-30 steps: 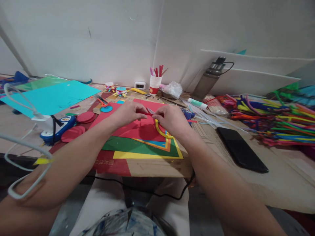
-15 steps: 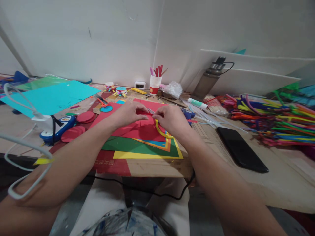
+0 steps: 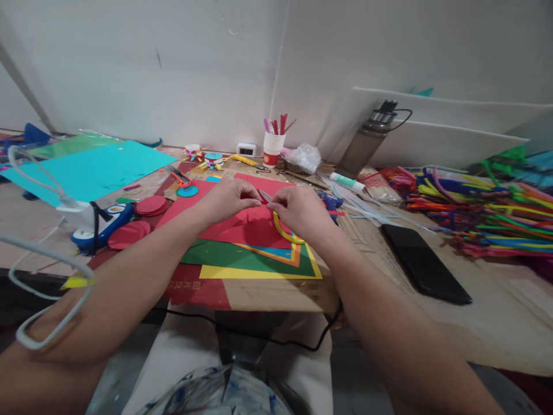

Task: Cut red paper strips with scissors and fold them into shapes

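My left hand [image 3: 231, 200] and my right hand [image 3: 296, 208] are held close together over a sheet of red paper [image 3: 233, 227]. Thumb and forefinger are pinched on both. Whatever lies between the fingertips is too small to make out. Between the hands a grey, pointed, blade-like tip [image 3: 264, 195] shows. A curved yellow loop [image 3: 283, 233] pokes out beneath my right hand; its other parts are hidden. Under the red paper lie green paper [image 3: 216, 257] and yellow paper [image 3: 259, 273], with orange and blue edges showing.
To the left are red paper discs [image 3: 129, 234], a blue device [image 3: 103, 227], a white cable and a cutter [image 3: 180, 177]. Behind stand a paper cup [image 3: 273, 151] and small decorated drums [image 3: 213, 159]. A bottle [image 3: 365, 141], black phone [image 3: 425, 262] and pipe cleaners [image 3: 496, 210] are right.
Both hands stay in nearly the same place, with only a slight shift of the fingers. The grey tip between them shows a little more clearly.
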Motion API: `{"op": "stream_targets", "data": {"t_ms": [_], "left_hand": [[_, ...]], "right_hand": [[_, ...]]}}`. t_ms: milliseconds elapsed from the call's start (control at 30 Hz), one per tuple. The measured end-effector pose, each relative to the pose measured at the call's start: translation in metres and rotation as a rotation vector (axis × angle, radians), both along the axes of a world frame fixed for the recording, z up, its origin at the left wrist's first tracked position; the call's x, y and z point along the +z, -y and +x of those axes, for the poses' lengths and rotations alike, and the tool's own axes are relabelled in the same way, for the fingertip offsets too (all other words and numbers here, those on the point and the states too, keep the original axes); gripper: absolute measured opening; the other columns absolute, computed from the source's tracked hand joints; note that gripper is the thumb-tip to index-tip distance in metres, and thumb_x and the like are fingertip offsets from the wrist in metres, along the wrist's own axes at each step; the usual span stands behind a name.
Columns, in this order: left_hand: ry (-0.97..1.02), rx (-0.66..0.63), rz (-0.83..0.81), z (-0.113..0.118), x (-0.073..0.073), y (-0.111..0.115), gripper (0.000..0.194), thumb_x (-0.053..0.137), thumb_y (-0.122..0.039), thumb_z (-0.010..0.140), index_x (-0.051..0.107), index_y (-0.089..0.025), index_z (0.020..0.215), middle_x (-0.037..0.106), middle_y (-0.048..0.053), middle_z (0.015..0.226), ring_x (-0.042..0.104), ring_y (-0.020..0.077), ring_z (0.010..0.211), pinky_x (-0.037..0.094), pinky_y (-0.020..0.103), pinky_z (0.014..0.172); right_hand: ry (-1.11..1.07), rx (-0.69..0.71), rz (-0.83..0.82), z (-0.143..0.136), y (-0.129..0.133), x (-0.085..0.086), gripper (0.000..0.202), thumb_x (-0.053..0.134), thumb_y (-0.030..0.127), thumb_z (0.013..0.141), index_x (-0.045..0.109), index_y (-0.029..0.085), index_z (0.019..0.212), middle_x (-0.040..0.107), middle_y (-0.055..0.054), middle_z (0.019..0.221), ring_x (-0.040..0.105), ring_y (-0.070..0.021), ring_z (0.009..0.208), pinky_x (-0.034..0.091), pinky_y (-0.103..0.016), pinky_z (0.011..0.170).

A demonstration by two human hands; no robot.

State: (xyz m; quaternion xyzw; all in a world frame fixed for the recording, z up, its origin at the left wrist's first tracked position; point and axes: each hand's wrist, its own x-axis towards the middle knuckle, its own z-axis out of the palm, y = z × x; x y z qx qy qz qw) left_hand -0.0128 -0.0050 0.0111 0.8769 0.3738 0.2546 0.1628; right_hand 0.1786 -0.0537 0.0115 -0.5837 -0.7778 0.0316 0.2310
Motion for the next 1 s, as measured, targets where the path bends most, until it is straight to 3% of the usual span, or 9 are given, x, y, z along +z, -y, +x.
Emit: {"op": "stream_targets", "data": {"t_ms": [400, 567, 667, 1000], "left_hand": [[0.041, -0.013, -0.058, -0.0003, -0.0013, 0.0000, 0.021, 0.069, -0.031, 0.079, 0.074, -0.017, 0.093, 0.074, 0.005, 0.088, 0.063, 0.0154, 0.078, 0.046, 0.027, 0.072], [0.270, -0.035, -0.187, 0.0006, -0.0023, -0.0013, 0.026, 0.073, -0.029, 0.073, 0.067, -0.015, 0.094, 0.069, 0.004, 0.077, 0.061, 0.0129, 0.066, 0.047, 0.026, 0.063], [0.423, -0.045, -0.265, 0.0021, -0.0007, 0.0008, 0.026, 0.076, -0.031, 0.070, 0.063, -0.015, 0.085, 0.067, 0.003, 0.074, 0.060, 0.0120, 0.063, 0.048, 0.026, 0.061], [0.444, -0.026, -0.183, -0.0012, -0.0021, -0.0030, 0.020, 0.077, -0.029, 0.068, 0.069, -0.015, 0.079, 0.068, 0.004, 0.077, 0.060, 0.0129, 0.069, 0.047, 0.027, 0.065]], "right_hand": [[0.003, 0.031, 0.028, 0.0006, -0.0026, -0.0019, 0.018, 0.060, 0.023, 0.087, 0.078, 0.020, 0.083, 0.074, -0.006, 0.080, 0.063, -0.0169, 0.073, 0.038, -0.027, 0.066], [-0.023, -0.045, 0.033, 0.0019, -0.0023, 0.0009, 0.019, 0.061, 0.027, 0.087, 0.078, 0.020, 0.083, 0.073, -0.005, 0.077, 0.060, -0.0163, 0.067, 0.035, -0.027, 0.061], [-0.051, -0.091, 0.037, 0.0023, -0.0029, 0.0008, 0.019, 0.061, 0.029, 0.087, 0.078, 0.020, 0.084, 0.072, -0.004, 0.074, 0.059, -0.0160, 0.065, 0.035, -0.027, 0.060], [-0.194, -0.068, 0.021, 0.0031, -0.0008, 0.0037, 0.017, 0.062, 0.025, 0.085, 0.076, 0.018, 0.080, 0.072, -0.004, 0.073, 0.056, -0.0146, 0.061, 0.034, -0.027, 0.058]]}}
